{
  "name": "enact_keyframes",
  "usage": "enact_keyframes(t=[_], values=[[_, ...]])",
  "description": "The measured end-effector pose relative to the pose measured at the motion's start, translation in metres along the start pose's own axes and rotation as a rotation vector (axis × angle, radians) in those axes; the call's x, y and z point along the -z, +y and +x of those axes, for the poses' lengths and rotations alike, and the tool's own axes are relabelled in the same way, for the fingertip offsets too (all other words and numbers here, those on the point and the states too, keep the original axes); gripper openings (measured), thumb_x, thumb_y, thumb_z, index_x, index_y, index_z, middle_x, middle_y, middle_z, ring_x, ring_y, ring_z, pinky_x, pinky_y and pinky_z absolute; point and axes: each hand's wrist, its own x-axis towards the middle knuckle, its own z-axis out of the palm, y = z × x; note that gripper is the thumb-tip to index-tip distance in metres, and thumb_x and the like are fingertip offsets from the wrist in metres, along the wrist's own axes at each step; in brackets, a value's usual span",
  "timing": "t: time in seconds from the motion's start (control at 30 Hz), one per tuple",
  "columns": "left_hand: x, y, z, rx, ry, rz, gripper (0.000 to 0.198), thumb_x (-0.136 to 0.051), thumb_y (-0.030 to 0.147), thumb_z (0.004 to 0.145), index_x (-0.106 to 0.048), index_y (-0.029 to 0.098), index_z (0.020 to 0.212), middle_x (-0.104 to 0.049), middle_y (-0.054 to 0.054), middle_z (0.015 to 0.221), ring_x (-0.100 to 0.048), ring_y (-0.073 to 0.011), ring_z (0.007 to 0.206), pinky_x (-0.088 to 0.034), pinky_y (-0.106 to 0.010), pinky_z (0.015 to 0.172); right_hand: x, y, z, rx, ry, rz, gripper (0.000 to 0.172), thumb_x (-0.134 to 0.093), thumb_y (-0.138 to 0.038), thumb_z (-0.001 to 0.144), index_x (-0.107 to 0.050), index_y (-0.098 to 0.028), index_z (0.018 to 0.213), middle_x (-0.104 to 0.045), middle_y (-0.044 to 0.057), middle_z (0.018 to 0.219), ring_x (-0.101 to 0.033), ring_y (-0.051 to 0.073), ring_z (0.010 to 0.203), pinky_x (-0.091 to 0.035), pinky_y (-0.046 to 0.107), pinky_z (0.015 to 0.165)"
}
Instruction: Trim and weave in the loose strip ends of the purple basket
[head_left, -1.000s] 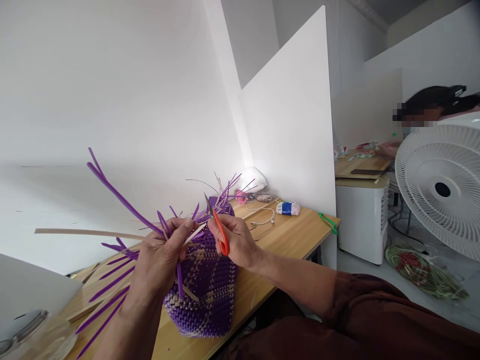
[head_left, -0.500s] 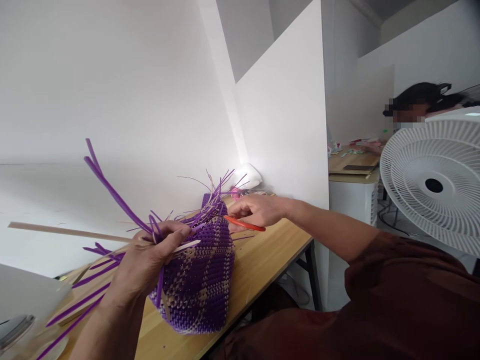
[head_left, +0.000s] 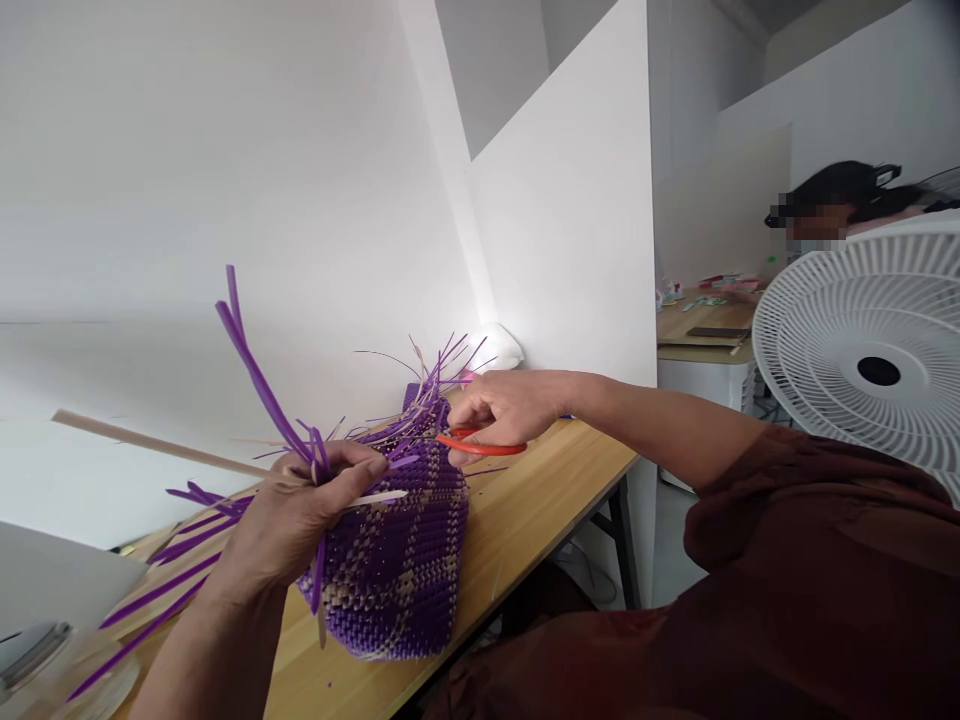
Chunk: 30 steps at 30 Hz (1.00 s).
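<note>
A purple and tan woven basket (head_left: 397,560) stands on the wooden table (head_left: 532,500), with loose purple strips (head_left: 255,370) sticking up from its rim. My left hand (head_left: 300,510) is closed on the rim and pinches several strips, among them a tan one. Beyond the basket's far edge, my right hand (head_left: 506,405) is closed on orange-handled scissors (head_left: 480,446), held low over the table with the blades pointing at the strips there.
A long tan strip (head_left: 150,442) sticks out to the left. A white fan (head_left: 862,360) stands at the right, with another person (head_left: 840,205) at a desk behind it. White partition panels (head_left: 577,220) enclose the table. A white bundle (head_left: 495,350) lies at the table's far end.
My right hand carried the scissors from the near rim to the far side of the basket and lowered them toward the table. My left hand kept its hold.
</note>
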Motion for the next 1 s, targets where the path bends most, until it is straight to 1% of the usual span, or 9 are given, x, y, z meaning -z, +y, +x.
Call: enact_keyframes(t=[0.1,0.3,0.47,0.6,0.73,0.83,1.0], values=[[0.001,0.0,0.0,-0.024,-0.015,0.035,0.03,-0.085,0.048,0.065,-0.074,0.02,0.069,-0.068,-0.002,0.067,-0.057,-0.0151,0.065,-0.042,-0.022,0.059,0.002,-0.006,0.0,-0.009,-0.012,-0.022,0.05,-0.069,-0.041,0.086,-0.036,-0.018,0.057,-0.032,-0.007,0.054,-0.027,0.007,0.053,-0.023,0.028,0.053],[0.006,-0.003,0.001,-0.05,-0.032,0.092,0.032,-0.083,0.05,0.066,-0.073,0.02,0.068,-0.067,-0.003,0.066,-0.055,-0.0149,0.064,-0.04,-0.023,0.06,0.004,-0.009,-0.001,-0.025,-0.021,-0.055,0.049,-0.07,-0.04,0.084,-0.036,-0.018,0.057,-0.032,-0.007,0.054,-0.028,0.007,0.053,-0.024,0.028,0.053],[0.007,-0.003,0.002,-0.037,-0.053,0.104,0.03,-0.083,0.049,0.067,-0.075,0.021,0.071,-0.068,-0.002,0.068,-0.057,-0.0158,0.066,-0.041,-0.024,0.062,0.005,-0.008,-0.002,-0.016,-0.035,-0.058,0.048,-0.07,-0.041,0.085,-0.037,-0.018,0.058,-0.032,-0.008,0.053,-0.029,0.006,0.053,-0.024,0.027,0.053],[0.007,0.0,0.002,-0.058,-0.054,0.102,0.029,-0.083,0.048,0.066,-0.075,0.021,0.069,-0.068,-0.002,0.067,-0.056,-0.0152,0.065,-0.041,-0.023,0.06,0.006,-0.011,-0.001,-0.024,-0.039,-0.072,0.05,-0.071,-0.04,0.084,-0.036,-0.017,0.057,-0.03,-0.008,0.053,-0.028,0.006,0.052,-0.023,0.027,0.053],[0.008,0.0,0.001,-0.066,-0.062,0.115,0.028,-0.083,0.048,0.066,-0.075,0.021,0.068,-0.068,-0.002,0.066,-0.055,-0.0148,0.062,-0.041,-0.023,0.057,0.008,-0.014,-0.002,-0.027,-0.064,-0.087,0.049,-0.069,-0.044,0.085,-0.038,-0.018,0.058,-0.032,-0.008,0.053,-0.03,0.006,0.052,-0.025,0.026,0.053],[0.009,-0.001,0.002,-0.069,-0.076,0.113,0.028,-0.084,0.048,0.065,-0.076,0.021,0.069,-0.069,-0.003,0.068,-0.057,-0.0158,0.064,-0.043,-0.023,0.059,0.01,-0.016,-0.002,-0.013,-0.096,-0.092,0.049,-0.066,-0.047,0.087,-0.041,-0.018,0.058,-0.035,-0.007,0.054,-0.032,0.007,0.053,-0.027,0.026,0.053],[0.01,-0.003,0.003,-0.073,-0.095,0.108,0.03,-0.084,0.049,0.065,-0.077,0.021,0.071,-0.071,-0.005,0.07,-0.06,-0.0174,0.068,-0.046,-0.024,0.063,0.011,-0.012,-0.001,0.026,-0.126,-0.027,0.045,-0.067,-0.038,0.087,-0.041,-0.017,0.057,-0.033,-0.007,0.055,-0.03,0.006,0.052,-0.024,0.025,0.052]])
